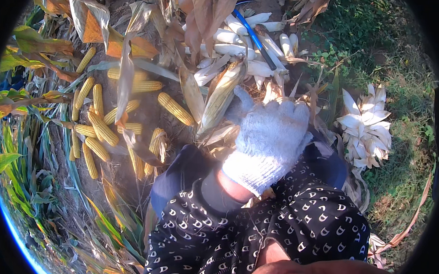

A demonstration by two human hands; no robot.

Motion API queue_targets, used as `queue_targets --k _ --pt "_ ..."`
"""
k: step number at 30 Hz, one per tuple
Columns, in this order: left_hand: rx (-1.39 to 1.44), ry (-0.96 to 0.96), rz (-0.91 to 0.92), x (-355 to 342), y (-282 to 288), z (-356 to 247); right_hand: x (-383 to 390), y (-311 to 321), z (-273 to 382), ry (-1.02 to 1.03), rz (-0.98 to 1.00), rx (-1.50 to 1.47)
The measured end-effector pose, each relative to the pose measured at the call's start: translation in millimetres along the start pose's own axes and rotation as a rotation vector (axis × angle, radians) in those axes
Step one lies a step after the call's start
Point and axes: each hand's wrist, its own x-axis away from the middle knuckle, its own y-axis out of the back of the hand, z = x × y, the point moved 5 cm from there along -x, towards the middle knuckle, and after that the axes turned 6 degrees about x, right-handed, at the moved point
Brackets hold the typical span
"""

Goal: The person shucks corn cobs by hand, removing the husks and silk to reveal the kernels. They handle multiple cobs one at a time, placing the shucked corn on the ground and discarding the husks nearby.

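Note:
My left hand point(271, 134), in a white knitted glove, reaches across in front of my knees. Its fingers are curled and its thumb points up beside a partly husked ear of corn point(222, 95). This ear stands tilted, dry husk around it and pale yellow kernels showing near its top. Whether the curled fingers hold a husk or anything else is hidden. My right sleeve point(325, 206) bends inward over my lap, but I cannot make out the right hand. Bare yellow corn cobs point(101, 130) lie in a loose heap on the soil to the left.
Several pale, husk-covered ears point(230, 36) are piled ahead, with a blue-handled sickle point(255, 40) lying over them. A bundle of whitish husks point(365, 125) sits on grass at the right. Dry corn leaves point(207, 15) hang over the far side; green-yellow stalks point(40, 179) lie left.

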Motion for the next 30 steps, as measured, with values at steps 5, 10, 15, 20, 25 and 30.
queue_targets --k 5,10,15,20,25,30 --pt "0.023 -0.012 -0.359 6 35 6 59 -52 89 0.16 0.107 0.03" --pt "0.641 0.178 -0.79 -7 61 42 142 -100 164 0.205 0.271 0.263" --pt "0.691 0.364 -0.413 -16 19 33 210 -105 191 0.419 0.304 0.518" --pt "1.102 0.402 -0.399 -18 -20 27 193 -75 167 0.334 0.143 0.321" --pt "1.044 0.381 -0.695 -13 -9 46 196 -76 163 0.409 0.116 1.05" --pt "0.936 0.165 -0.601 -19 -4 39 212 -91 164 0.354 0.108 1.152"
